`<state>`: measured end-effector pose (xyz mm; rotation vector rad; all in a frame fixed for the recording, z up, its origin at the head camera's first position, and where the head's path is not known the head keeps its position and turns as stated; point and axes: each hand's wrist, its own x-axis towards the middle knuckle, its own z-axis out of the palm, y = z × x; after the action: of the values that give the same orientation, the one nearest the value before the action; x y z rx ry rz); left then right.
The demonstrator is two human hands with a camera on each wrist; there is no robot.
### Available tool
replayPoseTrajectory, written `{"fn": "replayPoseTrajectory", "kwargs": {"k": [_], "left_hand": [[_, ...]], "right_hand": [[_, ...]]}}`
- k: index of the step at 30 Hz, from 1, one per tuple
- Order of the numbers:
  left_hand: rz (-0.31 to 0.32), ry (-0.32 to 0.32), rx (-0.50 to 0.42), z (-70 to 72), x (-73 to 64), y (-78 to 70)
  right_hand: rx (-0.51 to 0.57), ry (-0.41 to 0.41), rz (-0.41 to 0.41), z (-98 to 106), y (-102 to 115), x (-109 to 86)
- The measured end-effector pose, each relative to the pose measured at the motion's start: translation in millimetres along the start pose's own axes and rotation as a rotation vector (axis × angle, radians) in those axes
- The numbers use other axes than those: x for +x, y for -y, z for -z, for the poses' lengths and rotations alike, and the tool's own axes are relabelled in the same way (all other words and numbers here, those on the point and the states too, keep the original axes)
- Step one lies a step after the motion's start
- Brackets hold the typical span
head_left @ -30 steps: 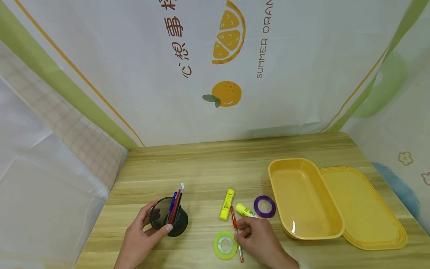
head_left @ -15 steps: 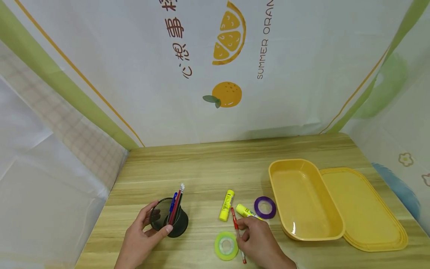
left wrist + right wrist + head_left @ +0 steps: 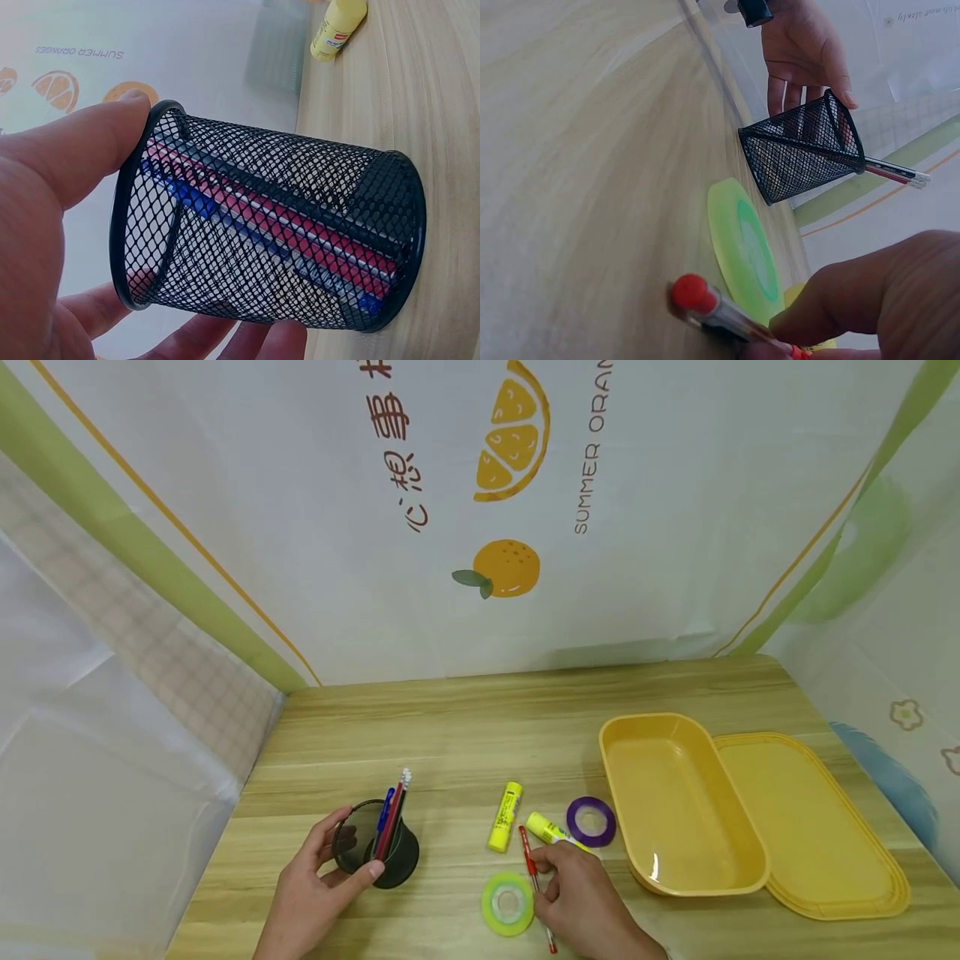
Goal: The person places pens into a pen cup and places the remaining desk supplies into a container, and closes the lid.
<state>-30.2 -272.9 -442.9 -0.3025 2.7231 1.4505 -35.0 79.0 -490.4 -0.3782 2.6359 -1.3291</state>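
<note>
My left hand (image 3: 311, 885) grips a black mesh pen holder (image 3: 402, 862) that stands upright, the thumb over its rim and the fingers round its far side. Inside lean a blue pen (image 3: 386, 810) and pencils with white ends (image 3: 406, 777); the left wrist view shows them through the mesh (image 3: 262, 232). My right hand (image 3: 585, 897) pinches a red pen (image 3: 527, 853) between thumb and forefinger, low over the table. Its red end cap (image 3: 695, 292) points toward the right wrist camera. Just left of the pen lies a green tape roll (image 3: 507, 904).
Beyond the right hand lie two yellow glue sticks (image 3: 506, 817) (image 3: 546, 828) and a purple tape roll (image 3: 591, 822). A yellow plastic box (image 3: 678, 810) stands to the right, overlapping its lid (image 3: 817, 827). A printed cloth (image 3: 637, 568) hangs at the table's back edge.
The red pen and my right hand have shifted slightly, the pen moving a little right and toward me. The green tape roll has slid slightly right. My left hand stays on the pen holder.
</note>
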Motion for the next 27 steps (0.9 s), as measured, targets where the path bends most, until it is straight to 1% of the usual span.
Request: {"fn": "replayPoseTrajectory", "kwargs": {"k": [5,12,16,20,24,27], "left_hand": [[0.007,-0.004,-0.002,0.8,-0.1,-1.5],[0.009,-0.002,-0.018,0.4,-0.8,-1.6],[0.006,-0.004,-0.011,0.1,-0.4,-1.6],[0.021,0.004,-0.014,-0.4,-0.1,-1.2],[0.025,0.010,-0.018,-0.4,-0.2,-0.6],[0.027,0.009,-0.022,-0.3,-0.4,-0.5]], "right_hand": [[-0.039,-0.012,0.008,-0.3,1.5,-0.6],[-0.146,-0.059,0.027,-4.7,4.5,-1.2],[-0.173,-0.050,0.032,-4.5,5.6,-1.6],[-0.114,-0.023,0.012,-1.7,6.2,-1.8],[-0.002,0.004,-0.009,2.9,6.1,-2.0],[0.065,0.019,-0.009,6.2,5.3,-2.2]]}}
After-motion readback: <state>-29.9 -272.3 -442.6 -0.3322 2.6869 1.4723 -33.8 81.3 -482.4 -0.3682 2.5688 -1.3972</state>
